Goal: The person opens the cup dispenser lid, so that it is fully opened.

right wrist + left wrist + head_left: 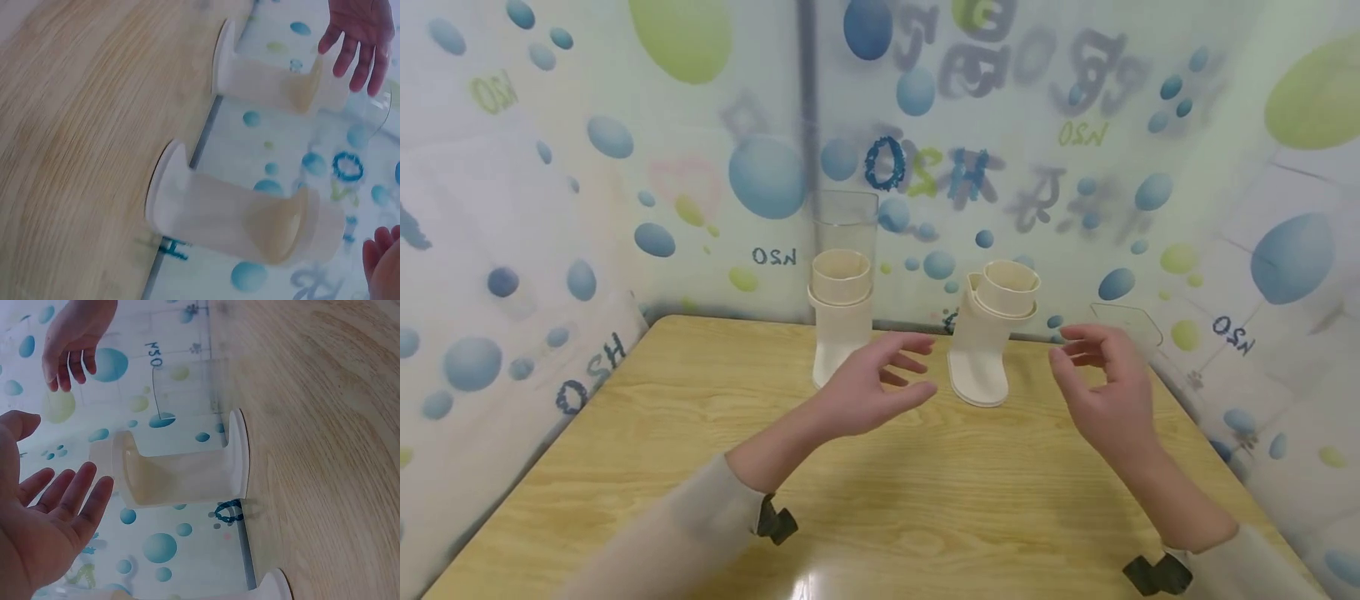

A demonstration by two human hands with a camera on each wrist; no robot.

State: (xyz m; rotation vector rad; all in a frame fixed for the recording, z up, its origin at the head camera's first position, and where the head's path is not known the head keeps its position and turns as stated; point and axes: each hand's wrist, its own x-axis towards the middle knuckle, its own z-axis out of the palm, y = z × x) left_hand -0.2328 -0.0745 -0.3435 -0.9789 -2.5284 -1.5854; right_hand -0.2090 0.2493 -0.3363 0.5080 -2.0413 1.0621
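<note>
Two cream plastic stands with flat rounded feet and a round cup-like ring on top stand upright toward the back of the table. The left stand (841,329) bears a tall clear cylinder (847,221) rising from its ring; the right stand (981,346) shows only its cream ring (1009,287). My left hand (876,387) is raised between them, overlapping the left stand's foot in the head view, fingers loosely bent and holding nothing. To the right of the right stand, my right hand (1108,404) hovers with relaxed, slightly curved fingers and an empty palm.
A light wood-grain table (880,500) lies beneath. Around its back and sides hangs a pale curtain (692,167) printed with blue and green drops. A thin clear flat panel (1127,323) shows faintly at the back right. Dark straps (775,521) sit at the wrists.
</note>
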